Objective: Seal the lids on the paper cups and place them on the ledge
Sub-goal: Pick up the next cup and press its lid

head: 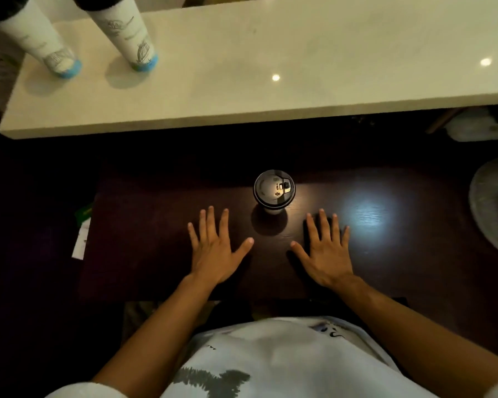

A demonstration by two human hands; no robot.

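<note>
A paper cup with a black lid stands upright on the dark wooden table, seen from above. My left hand lies flat on the table to the cup's lower left, fingers spread and straight. My right hand lies flat to the cup's lower right, also spread. Neither hand touches the cup. Two tall white paper cups with black lids stand on the pale ledge at the far left: one cup near the ledge's end, the other to its right.
The ledge runs across the view above and beyond the table. A bright light spot glares on the table right of my right hand. A round grey object sits at the right edge. Paper scraps lie off the table's left side.
</note>
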